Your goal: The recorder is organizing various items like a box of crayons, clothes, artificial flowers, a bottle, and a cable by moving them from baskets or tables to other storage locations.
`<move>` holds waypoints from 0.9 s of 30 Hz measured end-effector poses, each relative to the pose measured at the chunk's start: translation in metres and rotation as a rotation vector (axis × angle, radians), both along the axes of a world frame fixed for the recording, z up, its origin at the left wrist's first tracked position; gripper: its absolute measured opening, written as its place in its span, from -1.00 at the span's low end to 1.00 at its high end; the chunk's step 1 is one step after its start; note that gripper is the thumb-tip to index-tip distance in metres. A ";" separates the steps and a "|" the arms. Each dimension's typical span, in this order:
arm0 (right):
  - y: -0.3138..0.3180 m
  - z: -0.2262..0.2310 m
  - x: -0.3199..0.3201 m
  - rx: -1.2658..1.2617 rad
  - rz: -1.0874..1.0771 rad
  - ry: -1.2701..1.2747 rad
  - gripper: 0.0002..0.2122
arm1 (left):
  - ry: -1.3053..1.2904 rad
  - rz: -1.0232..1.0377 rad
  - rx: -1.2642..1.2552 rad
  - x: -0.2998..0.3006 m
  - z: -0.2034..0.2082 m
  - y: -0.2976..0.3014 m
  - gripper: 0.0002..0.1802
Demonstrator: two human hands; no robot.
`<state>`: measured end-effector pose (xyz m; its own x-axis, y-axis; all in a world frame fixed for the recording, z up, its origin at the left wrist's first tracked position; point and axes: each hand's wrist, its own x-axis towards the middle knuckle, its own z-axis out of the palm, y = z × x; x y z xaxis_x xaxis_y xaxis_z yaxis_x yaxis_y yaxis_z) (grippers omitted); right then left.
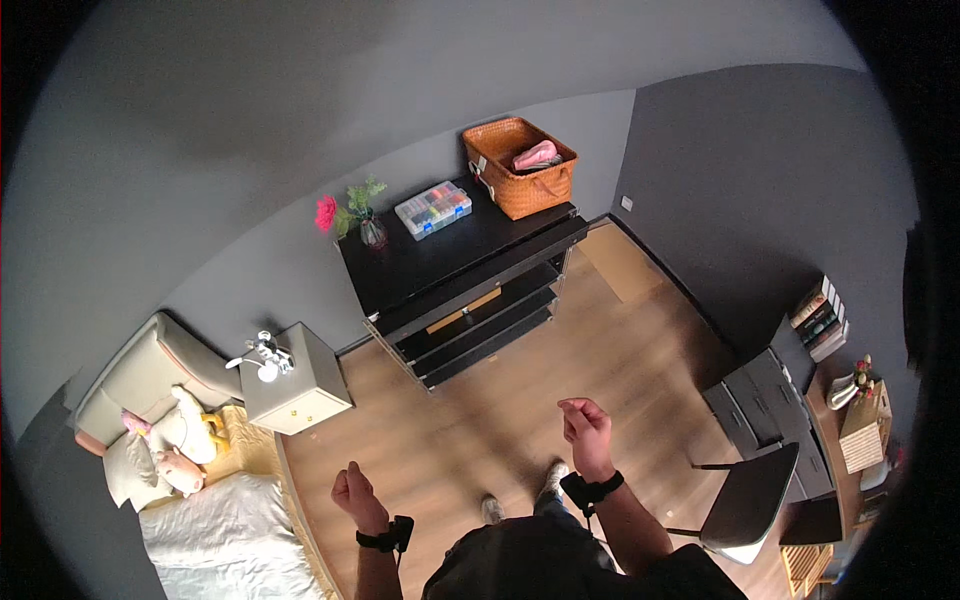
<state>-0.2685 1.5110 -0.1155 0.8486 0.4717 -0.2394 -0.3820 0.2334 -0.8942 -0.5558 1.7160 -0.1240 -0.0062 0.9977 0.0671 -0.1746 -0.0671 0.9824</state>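
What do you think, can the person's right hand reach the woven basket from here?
Probably not without stepping closer: the right hand appears well short of the woven basket, and wooden floor stretches before the black shelf unit beneath it.

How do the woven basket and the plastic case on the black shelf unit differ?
The woven basket is orange-brown; the plastic case is mostly clear. The basket is tall and open on top; the case is low and looks shut. Both sit on the black shelf unit.
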 end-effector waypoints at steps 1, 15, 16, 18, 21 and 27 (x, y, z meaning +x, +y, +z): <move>-0.003 -0.001 -0.006 -0.008 0.003 -0.003 -0.92 | 0.005 -0.014 -0.017 -0.004 0.001 0.000 -0.47; -0.027 0.014 -0.026 0.072 -0.135 -0.054 -0.91 | -0.135 -0.121 0.013 0.005 0.005 0.012 -0.49; -0.027 0.015 -0.027 0.057 -0.147 -0.062 -0.91 | -0.129 -0.134 0.011 0.006 0.007 0.012 -0.49; -0.030 0.014 -0.029 0.048 -0.168 -0.067 -0.91 | -0.132 -0.132 0.039 0.002 0.005 0.017 -0.49; -0.038 0.012 -0.028 0.040 -0.195 -0.064 -0.91 | -0.128 -0.110 0.068 0.003 0.014 0.019 -0.50; -0.042 0.014 -0.032 0.080 -0.176 0.015 -0.91 | -0.128 -0.099 0.037 -0.009 0.016 0.018 -0.51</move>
<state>-0.3007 1.4690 -0.1010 0.9164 0.3342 -0.2202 -0.3419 0.3679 -0.8647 -0.5650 1.7342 -0.1078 0.0809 0.9908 0.1087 -0.3059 -0.0791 0.9488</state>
